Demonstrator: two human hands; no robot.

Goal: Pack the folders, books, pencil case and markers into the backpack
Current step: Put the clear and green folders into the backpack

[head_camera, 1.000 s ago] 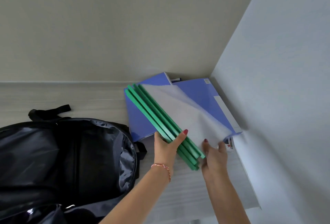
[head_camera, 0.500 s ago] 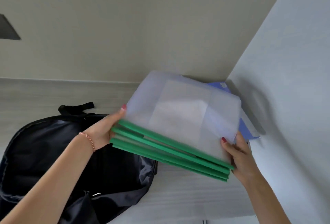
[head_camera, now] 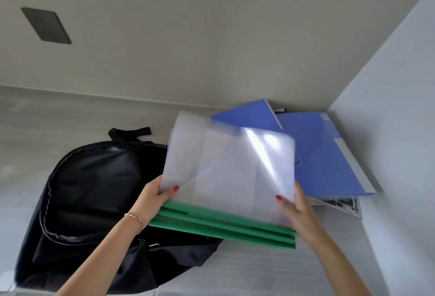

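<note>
A stack of clear folders with green spines (head_camera: 226, 178) is held in the air between both hands. My left hand (head_camera: 153, 198) grips its left edge and my right hand (head_camera: 295, 211) grips its lower right corner. The green spines face me. The stack hangs partly over the right side of the open black backpack (head_camera: 94, 201), which lies flat on the table. Behind the stack, two blue folders (head_camera: 324, 154) lie on the table by the right wall. A printed book (head_camera: 341, 205) shows under them. No pencil case is visible; a small dark item behind the blue folders may be markers.
A pale wooden table (head_camera: 235, 272) sits in a corner. A white side wall (head_camera: 388, 154) closes the right side and a beige wall stands behind. A dark wall plate (head_camera: 46, 25) is up on the left.
The folder stack has been lifted off the blue folders, turned so its spines face me, and carried left toward the backpack. My left hand moved from the spines to the left edge.
</note>
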